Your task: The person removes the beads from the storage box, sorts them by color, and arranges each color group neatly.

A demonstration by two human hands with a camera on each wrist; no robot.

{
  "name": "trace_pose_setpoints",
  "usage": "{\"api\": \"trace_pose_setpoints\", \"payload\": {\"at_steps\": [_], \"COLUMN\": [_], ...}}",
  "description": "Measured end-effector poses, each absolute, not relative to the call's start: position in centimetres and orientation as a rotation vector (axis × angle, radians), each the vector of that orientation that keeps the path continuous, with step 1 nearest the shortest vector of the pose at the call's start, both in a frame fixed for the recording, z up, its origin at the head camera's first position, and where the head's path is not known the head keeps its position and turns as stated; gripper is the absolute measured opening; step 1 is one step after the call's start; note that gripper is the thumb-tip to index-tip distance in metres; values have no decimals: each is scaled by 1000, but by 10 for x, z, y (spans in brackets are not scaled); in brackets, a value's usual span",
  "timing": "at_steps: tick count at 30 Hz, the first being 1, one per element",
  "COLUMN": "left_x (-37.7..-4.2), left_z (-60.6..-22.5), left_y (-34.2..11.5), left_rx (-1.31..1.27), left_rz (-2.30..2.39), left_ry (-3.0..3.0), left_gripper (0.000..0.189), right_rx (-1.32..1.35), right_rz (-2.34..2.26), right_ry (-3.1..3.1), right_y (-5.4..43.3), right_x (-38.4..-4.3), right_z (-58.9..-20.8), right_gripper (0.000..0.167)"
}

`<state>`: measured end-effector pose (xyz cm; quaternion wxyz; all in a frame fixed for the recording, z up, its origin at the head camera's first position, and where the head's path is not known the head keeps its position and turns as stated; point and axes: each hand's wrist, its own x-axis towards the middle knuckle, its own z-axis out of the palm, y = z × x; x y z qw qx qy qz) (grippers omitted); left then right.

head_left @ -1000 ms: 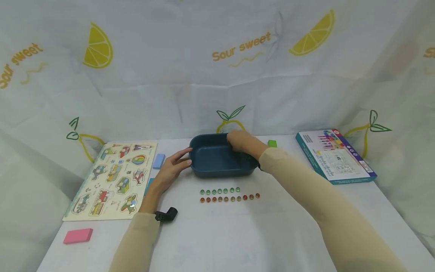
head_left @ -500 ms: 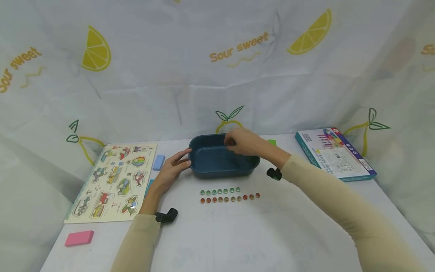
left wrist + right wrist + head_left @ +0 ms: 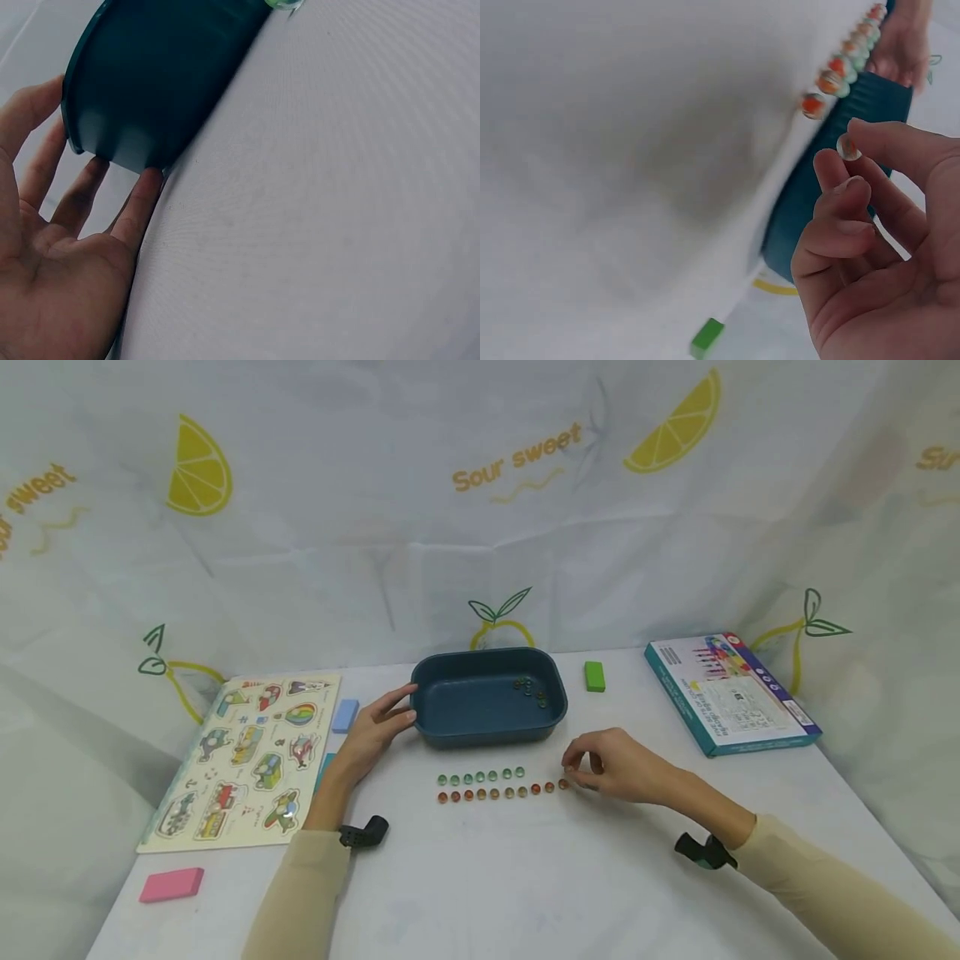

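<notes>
A dark blue rectangular basin point(image 3: 465, 703) stands at the back middle, with several marbles point(image 3: 528, 691) at its right end. My left hand point(image 3: 365, 742) touches the basin's left end with its fingers extended, as the left wrist view also shows. In front lie two rows: green marbles point(image 3: 480, 777) behind, orange-tinted marbles point(image 3: 494, 793) nearer me. At the right end of the orange row is my right hand point(image 3: 621, 767). In the right wrist view its thumb and fingers pinch a clear marble point(image 3: 847, 147) with orange streaks.
On the left lies a picture puzzle board point(image 3: 247, 760), with a pink block point(image 3: 172, 885) in front and a blue block point(image 3: 345, 716) beside it. A green block point(image 3: 595, 677) sits right of the basin. A flat printed box point(image 3: 731, 693) lies at back right.
My right hand has come out of the basin and moved right and nearer, to the end of the orange row, with a marble pinched. My left hand has stayed at the basin.
</notes>
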<state>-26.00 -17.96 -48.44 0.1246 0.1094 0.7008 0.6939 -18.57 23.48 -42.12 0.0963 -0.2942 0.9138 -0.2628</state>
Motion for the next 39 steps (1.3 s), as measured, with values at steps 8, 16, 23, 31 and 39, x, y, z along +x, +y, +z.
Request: {"api": "trace_pose_setpoints", "payload": {"at_steps": [8,16,23,31,39], "left_x": [-260,-260,-259,-260,-260], "left_z": [-484,-485,-484,-486,-485], "left_y": [-179,-178,-179,-183,-181], "left_rx": [314,327,316,308,324], "left_rz": [2032,2027,2029,2032,2041], "left_ry": [2025,2027,2033,2031,2016], "left_gripper": [58,59,59,58,59], "right_rx": [-885,-876,-936,-971,-885], "right_rz": [-732,-681,-664,-341,20], "right_ry": [2738,2737,2803,2871,2767], "right_y": [243,243,221,164,137], "right_x": [-179,-179,-208,-282,-327], "right_z": [-439,-429,-386,-361,-379], "right_gripper": [14,20,17,24,15]}}
